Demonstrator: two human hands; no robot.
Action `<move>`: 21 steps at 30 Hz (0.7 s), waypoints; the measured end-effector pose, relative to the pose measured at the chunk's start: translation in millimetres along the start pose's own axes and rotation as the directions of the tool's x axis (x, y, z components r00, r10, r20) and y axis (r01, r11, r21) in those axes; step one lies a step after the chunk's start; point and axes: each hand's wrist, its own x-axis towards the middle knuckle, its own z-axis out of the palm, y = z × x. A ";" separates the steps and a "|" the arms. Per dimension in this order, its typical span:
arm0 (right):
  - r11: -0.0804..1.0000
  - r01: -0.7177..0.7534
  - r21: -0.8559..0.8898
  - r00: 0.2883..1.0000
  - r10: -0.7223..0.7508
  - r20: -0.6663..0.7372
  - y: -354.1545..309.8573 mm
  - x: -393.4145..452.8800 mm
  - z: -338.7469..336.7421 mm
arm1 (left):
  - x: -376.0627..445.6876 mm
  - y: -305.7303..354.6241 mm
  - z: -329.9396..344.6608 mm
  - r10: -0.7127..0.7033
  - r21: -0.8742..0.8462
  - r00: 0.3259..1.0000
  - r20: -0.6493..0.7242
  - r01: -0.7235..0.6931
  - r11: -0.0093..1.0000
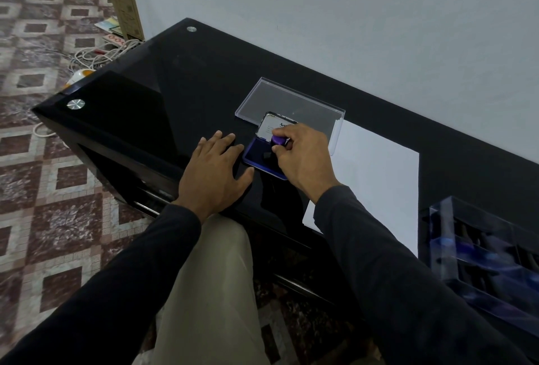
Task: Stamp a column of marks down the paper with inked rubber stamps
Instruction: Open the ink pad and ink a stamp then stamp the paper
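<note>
A blue ink pad [259, 160] lies open on the black glass table [163, 96], its lid [271, 126] raised behind it. My right hand [303, 157] grips a purple rubber stamp [278, 140] and holds it down on the pad. My left hand [215, 169] rests flat on the table just left of the pad, fingers spread. A white sheet of paper [376, 177] lies to the right of the pad; no marks show on its visible part.
A clear plastic lid [280, 102] lies behind the ink pad. A clear box [484, 250] holding several stamps stands at the right table edge. Cables [99, 55] lie on the patterned floor past the table's left end. A grey wall rises behind.
</note>
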 end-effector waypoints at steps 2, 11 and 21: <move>1.000 0.000 -0.001 1.000 0.000 -0.003 0.0 0.0 0.3 | 0.3 -0.1 0.4 0.001 0.001 1.000 -0.002 -0.001 1.000; 1.000 -0.006 0.020 1.000 0.006 -0.006 2.4 -0.8 0.2 | -1.1 -0.1 0.2 0.007 -0.021 1.000 -0.023 -0.008 1.000; 0.999 -0.022 0.033 0.999 0.024 -0.044 14.2 -17.3 -18.6 | 2.8 13.0 -8.1 0.003 -0.089 1.000 0.001 -0.003 0.996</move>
